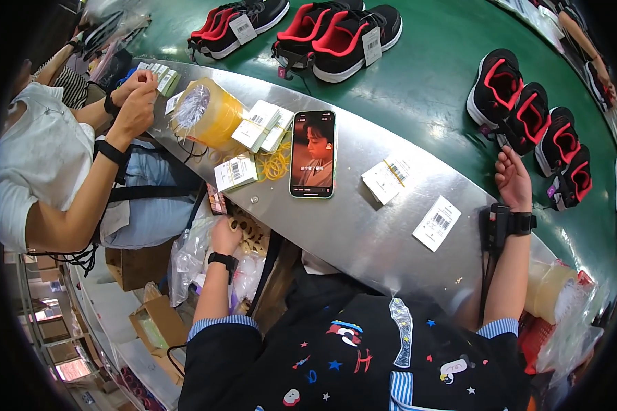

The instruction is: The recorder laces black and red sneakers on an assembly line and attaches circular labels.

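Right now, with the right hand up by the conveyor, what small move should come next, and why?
Probably reach the right hand slightly farther to grasp the nearest black-and-red shoe: its open fingers sit just short of it, holding nothing, while the left hand is below the metal counter.

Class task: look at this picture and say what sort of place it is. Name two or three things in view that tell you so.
Probably a shoe factory packing line: pairs of black-and-red shoes with hang tags ride a green conveyor belt, and stacks of barcode tags and rubber bands lie on the metal worktop.
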`<state>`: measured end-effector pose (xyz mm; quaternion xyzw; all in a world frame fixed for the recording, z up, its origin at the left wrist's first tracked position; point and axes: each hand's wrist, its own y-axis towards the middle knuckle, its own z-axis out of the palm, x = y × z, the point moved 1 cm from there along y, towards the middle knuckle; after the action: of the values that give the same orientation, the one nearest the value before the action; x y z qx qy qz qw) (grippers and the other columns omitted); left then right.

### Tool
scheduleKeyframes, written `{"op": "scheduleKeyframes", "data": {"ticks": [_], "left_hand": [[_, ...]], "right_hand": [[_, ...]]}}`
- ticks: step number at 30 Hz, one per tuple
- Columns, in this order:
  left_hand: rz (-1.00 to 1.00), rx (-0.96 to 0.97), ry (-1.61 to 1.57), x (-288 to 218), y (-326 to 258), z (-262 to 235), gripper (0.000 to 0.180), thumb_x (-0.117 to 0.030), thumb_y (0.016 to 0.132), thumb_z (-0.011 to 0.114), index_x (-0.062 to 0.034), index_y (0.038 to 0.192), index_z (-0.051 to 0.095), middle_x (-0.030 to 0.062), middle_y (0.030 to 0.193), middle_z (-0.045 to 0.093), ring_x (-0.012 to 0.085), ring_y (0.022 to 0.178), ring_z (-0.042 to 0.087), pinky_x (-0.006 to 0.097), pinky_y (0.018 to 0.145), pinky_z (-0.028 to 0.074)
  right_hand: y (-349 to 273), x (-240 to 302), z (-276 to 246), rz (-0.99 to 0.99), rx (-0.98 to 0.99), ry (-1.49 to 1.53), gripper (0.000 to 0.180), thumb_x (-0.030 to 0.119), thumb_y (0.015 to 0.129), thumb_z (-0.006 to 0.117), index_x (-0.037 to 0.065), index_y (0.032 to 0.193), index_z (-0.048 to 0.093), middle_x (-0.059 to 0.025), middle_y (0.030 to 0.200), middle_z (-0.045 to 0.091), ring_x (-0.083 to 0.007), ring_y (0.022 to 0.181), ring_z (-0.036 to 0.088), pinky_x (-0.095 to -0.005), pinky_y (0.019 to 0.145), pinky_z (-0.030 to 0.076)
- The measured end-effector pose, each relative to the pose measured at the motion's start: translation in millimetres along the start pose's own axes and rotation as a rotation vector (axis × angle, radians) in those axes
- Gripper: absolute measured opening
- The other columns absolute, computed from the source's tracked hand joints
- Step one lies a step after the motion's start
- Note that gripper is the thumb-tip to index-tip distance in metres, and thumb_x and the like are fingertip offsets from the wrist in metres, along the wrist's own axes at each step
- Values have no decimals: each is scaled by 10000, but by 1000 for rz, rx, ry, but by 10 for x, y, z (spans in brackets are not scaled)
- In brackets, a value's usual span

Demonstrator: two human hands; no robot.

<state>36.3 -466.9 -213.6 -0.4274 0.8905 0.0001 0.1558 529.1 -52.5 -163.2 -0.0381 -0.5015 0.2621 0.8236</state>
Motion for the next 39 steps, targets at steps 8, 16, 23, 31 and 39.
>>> {"op": "scheduleKeyframes", "data": {"ticks": [8,16,23,31,39], "left_hand": [[50,54,45,76,104,191,315,-109,632,643,17,912,570,240,872,613,403,824,586,439,724,474],[-226,-53,-449,783,-60,-323,267,-35,701,589,35,953,538,86,854,632,215,747,618,326,670,500],[-225,118,-1378,-334,-626,-1003,446,-50,757,568,12,1177,431,97,998,596,214,869,609,326,785,499],[809,684,-746,-3025,-455,-1199,340,-101,700,703,-9,964,510,64,880,596,129,832,584,250,724,473],[1459,793,-299,-4850,-1105,49,281,-140,702,621,-10,925,510,185,772,615,357,731,597,403,665,478]], "right_hand": [[1,26,49,-14,18,7,241,255,924,479,66,1054,553,20,854,583,-57,688,510,-178,529,387],[-2,-15,109,-8,60,18,255,261,923,477,71,1079,548,25,860,576,-60,692,505,-176,527,372],[-38,16,54,-14,28,23,248,259,898,520,80,1065,562,20,860,587,-62,683,502,-177,530,376],[-403,278,300,-138,22,-142,192,226,896,531,74,1006,572,16,827,599,-29,656,507,-171,521,399],[-1510,356,139,-245,-141,-608,187,190,915,472,50,1007,557,8,831,584,-25,681,487,-166,547,399]]}}
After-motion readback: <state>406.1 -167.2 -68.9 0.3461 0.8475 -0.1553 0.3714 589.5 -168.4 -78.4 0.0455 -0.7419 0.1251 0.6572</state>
